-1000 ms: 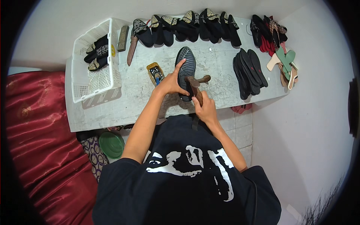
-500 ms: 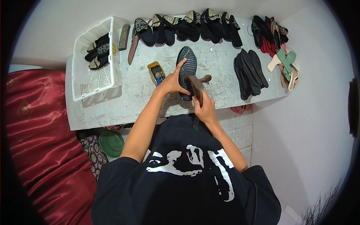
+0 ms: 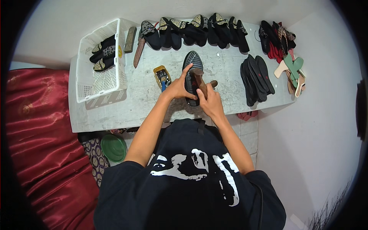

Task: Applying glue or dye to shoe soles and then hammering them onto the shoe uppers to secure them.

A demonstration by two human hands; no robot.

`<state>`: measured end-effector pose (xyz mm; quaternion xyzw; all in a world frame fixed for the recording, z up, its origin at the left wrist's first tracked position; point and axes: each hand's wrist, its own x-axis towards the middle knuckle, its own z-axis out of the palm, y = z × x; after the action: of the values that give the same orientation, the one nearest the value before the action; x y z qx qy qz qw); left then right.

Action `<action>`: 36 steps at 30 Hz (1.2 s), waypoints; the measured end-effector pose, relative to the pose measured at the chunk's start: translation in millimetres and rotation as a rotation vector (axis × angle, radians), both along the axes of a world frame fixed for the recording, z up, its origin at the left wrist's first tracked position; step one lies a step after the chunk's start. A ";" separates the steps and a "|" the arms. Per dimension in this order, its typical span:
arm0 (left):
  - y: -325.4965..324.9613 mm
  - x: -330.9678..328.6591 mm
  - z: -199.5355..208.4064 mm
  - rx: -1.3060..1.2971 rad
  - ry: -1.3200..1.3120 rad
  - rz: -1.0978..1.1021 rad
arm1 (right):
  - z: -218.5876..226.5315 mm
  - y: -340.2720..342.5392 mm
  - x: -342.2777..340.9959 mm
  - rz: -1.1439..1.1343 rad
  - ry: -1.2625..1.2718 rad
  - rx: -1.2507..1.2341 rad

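A black shoe (image 3: 193, 59) lies on the table with its ridged sole facing up and its toe pointing away from me. My left hand (image 3: 178, 88) grips its side, the index finger along the edge and the thumb near the heel. In my right hand (image 3: 211, 104) is a brown hammer-like tool (image 3: 201, 85), whose curved end is over the heel half of the sole. A knobbed part sticks out to the right. Whether the tool touches the sole I cannot tell. A small yellow container (image 3: 161, 73) with a blue-handled item sits left of the shoe.
Several patterned black shoes (image 3: 199, 32) line the table's back edge. A white plastic basket (image 3: 122, 76) with shoes stands at left, near a brown sheath-like piece (image 3: 138, 53) and a block (image 3: 130, 39). Black soles (image 3: 256, 78) and green and cream pieces (image 3: 294, 69) lie at right.
The whole view has shifted slightly. The tool's curved end has tilted and moved closer to the sole, and its knobbed part shows less. My left hand keeps its hold on the shoe.
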<state>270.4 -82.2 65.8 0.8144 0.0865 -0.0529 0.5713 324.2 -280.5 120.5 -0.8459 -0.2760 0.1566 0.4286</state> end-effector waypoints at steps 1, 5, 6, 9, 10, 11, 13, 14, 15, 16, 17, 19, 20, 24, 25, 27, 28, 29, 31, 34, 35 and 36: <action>-1.1 0.0 0.3 0.010 0.042 0.023 | 4.2 1.2 2.8 -0.008 0.041 -0.083; -8.4 3.3 -1.5 0.029 0.064 0.084 | -1.6 -0.6 6.2 -0.035 -0.009 0.083; -10.8 1.3 -4.6 0.030 0.063 0.084 | 2.2 -0.1 8.4 -0.024 -0.005 -0.008; -19.1 -4.2 -6.5 0.145 0.005 0.181 | 12.7 -1.6 10.7 0.014 0.042 -0.080; -21.4 -8.5 -5.9 0.107 -0.016 0.202 | 14.0 -2.7 10.4 0.047 0.087 -0.062; -23.9 -12.7 -4.5 0.069 -0.037 0.225 | 11.1 -4.7 7.1 0.046 0.086 -0.061; -32.1 -20.0 -5.6 0.096 -0.035 0.238 | 0.1 -8.8 -1.0 -0.002 0.051 0.078; -36.4 -24.8 -7.4 0.122 -0.028 0.251 | -2.2 -8.5 -2.3 0.002 0.053 0.078; -40.2 -28.0 -9.3 0.144 -0.045 0.260 | -4.1 -8.2 -3.5 -0.022 0.063 0.099; -41.0 -31.1 -11.1 0.144 -0.042 0.264 | -5.2 -7.8 -4.7 -0.047 0.074 0.120; -41.9 -32.5 -7.3 0.102 -0.013 0.273 | -3.7 -7.3 -4.9 -0.045 0.076 0.118; -42.5 -36.1 -13.4 0.088 -0.057 0.304 | 1.3 -4.8 -4.3 -0.043 0.102 0.086; -41.6 -38.0 -16.4 0.087 -0.056 0.306 | -0.5 -3.1 -3.3 -0.041 0.103 0.085; -35.9 -42.9 -22.1 0.011 -0.148 0.286 | 5.9 9.3 11.2 -0.052 0.070 0.051; -33.6 -42.6 -20.7 0.018 -0.163 0.271 | 10.3 13.1 16.3 -0.059 0.100 0.022; -33.1 -38.2 -13.4 0.005 -0.097 0.248 | 4.7 16.9 21.9 -0.055 0.064 0.088; -33.4 -35.2 -9.8 -0.008 -0.030 0.222 | 0.1 19.6 25.0 -0.053 0.027 0.155; -33.5 -32.8 -10.9 0.003 -0.037 0.221 | 0.2 26.4 29.3 -0.041 0.042 0.150; -35.3 -34.1 -17.3 0.027 -0.059 0.232 | 3.0 32.2 35.7 -0.031 0.031 0.121; -34.2 -32.7 -16.0 0.034 -0.049 0.232 | 5.1 44.2 43.8 -0.037 0.018 0.119; -34.4 -32.8 -16.0 0.015 -0.019 0.231 | 6.2 47.7 46.0 -0.045 0.017 0.142; -35.3 -32.8 -16.0 0.016 -0.019 0.233 | 8.0 49.7 49.8 -0.043 0.017 0.142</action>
<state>237.6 -117.4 49.8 0.8039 0.1754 0.0221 0.5679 374.0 -230.8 128.5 -0.8177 -0.2645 0.1344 0.4933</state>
